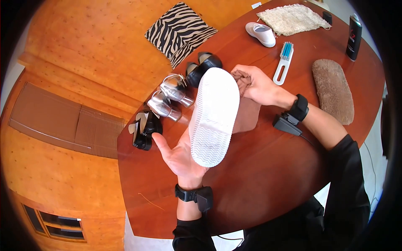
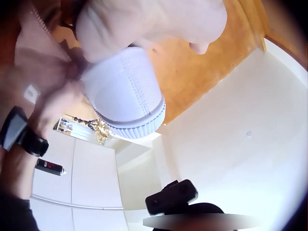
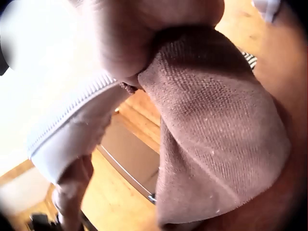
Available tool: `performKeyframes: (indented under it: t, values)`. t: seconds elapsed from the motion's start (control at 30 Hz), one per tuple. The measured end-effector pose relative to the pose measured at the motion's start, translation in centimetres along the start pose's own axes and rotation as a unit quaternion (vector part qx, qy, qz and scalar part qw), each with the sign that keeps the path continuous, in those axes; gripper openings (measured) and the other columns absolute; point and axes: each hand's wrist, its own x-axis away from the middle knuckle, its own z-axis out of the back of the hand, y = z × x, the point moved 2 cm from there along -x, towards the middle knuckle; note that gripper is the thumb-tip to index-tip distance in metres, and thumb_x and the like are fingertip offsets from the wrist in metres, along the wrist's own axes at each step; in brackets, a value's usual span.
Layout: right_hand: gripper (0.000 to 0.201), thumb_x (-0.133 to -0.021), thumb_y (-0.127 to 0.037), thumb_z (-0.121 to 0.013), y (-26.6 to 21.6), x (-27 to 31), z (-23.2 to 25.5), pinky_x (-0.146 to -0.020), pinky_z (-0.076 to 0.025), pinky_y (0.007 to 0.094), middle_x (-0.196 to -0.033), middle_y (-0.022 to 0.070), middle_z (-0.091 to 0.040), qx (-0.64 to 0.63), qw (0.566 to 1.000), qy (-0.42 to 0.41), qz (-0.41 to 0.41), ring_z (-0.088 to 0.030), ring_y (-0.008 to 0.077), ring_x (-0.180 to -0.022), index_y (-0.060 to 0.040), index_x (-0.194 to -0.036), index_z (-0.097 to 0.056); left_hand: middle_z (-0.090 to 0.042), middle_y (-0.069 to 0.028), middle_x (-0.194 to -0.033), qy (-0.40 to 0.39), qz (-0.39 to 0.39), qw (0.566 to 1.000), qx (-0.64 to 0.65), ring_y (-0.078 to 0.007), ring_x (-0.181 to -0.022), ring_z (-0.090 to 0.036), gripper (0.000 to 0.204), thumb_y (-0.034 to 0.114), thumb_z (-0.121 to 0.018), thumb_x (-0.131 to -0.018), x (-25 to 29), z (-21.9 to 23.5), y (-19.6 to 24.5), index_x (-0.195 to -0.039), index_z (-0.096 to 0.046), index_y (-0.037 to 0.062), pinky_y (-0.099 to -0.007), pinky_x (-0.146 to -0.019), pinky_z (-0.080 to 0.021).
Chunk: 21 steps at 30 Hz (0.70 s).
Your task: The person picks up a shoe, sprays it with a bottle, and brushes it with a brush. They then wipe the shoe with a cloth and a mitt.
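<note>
A white slip-on shoe is raised over the table, its ridged sole turned up in the head view. My left hand holds it from beneath, thumb stretched out to the side, the other fingers hidden by the shoe. In the left wrist view the heel end of the shoe shows close to that hand. My right hand grips a bunched brown cloth at the shoe's edge near the toe. The loose part of the cloth hangs down in the right wrist view.
Black shoes, silver heeled shoes and black pumps line the table's far-left edge. Further back lie another white shoe, a teal-bristled brush, a cream cloth, a black spray can and a brown fluffy pad.
</note>
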Motion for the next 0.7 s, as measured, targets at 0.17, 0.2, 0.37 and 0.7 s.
performKeyframes:
  t: [0.17, 0.2, 0.37, 0.7]
  values:
    - [0.031, -0.072, 0.018, -0.042, -0.8, -0.2, 0.1, -0.077, -0.047, 0.0252, -0.092, 0.005, -0.06, -0.119, 0.992, -0.031, 0.014, -0.059, 0.0109, -0.09, 0.0023, -0.097, -0.054, -0.03, -0.0195, -0.144, -0.054, 0.004, 0.998, -0.036, -0.0293, -0.131, -0.034, 0.116, 0.079, -0.045, -0.071, 0.0, 0.7, 0.8, -0.14, -0.014, -0.0085, -0.0418, -0.108, -0.027]
    - [0.024, -0.075, 0.009, -0.049, -1.2, -0.1, 0.4, -0.079, -0.046, 0.0251, -0.094, 0.0052, -0.061, -0.07, 0.997, -0.008, 0.019, -0.057, 0.0109, -0.089, 0.0019, -0.097, -0.056, -0.029, -0.0197, -0.144, -0.083, 0.016, 0.993, -0.083, -0.0287, -0.131, -0.033, 0.12, 0.083, -0.042, -0.069, 0.0, 0.8, 0.9, -0.14, -0.013, -0.0095, -0.0406, -0.107, -0.027]
    - [0.019, -0.077, -0.01, -0.065, -2.5, 0.3, 1.4, -0.083, -0.042, 0.0244, -0.092, 0.0019, -0.061, -0.114, 0.993, 0.002, -0.01, -0.055, 0.0109, -0.088, -0.0009, -0.092, -0.059, -0.026, -0.0206, -0.145, -0.021, 0.063, 0.883, -0.464, -0.0277, -0.133, -0.03, 0.126, 0.085, -0.043, -0.065, 1.4, 0.1, 1.6, -0.14, -0.013, -0.0118, -0.0381, -0.106, -0.028]
    - [0.019, -0.074, 0.002, -0.062, -2.2, -0.1, 2.2, -0.081, -0.042, 0.0218, -0.09, 0.0017, -0.059, -0.016, 1.0, 0.005, 0.023, -0.054, 0.0085, -0.087, -0.0017, -0.092, -0.056, -0.055, -0.0193, -0.113, -0.055, 0.143, 0.591, -0.792, -0.0353, -0.104, -0.052, 0.064, 0.039, -0.073, -0.071, 1.2, -1.8, 0.9, -0.118, -0.054, 0.0008, -0.0361, -0.088, -0.042]
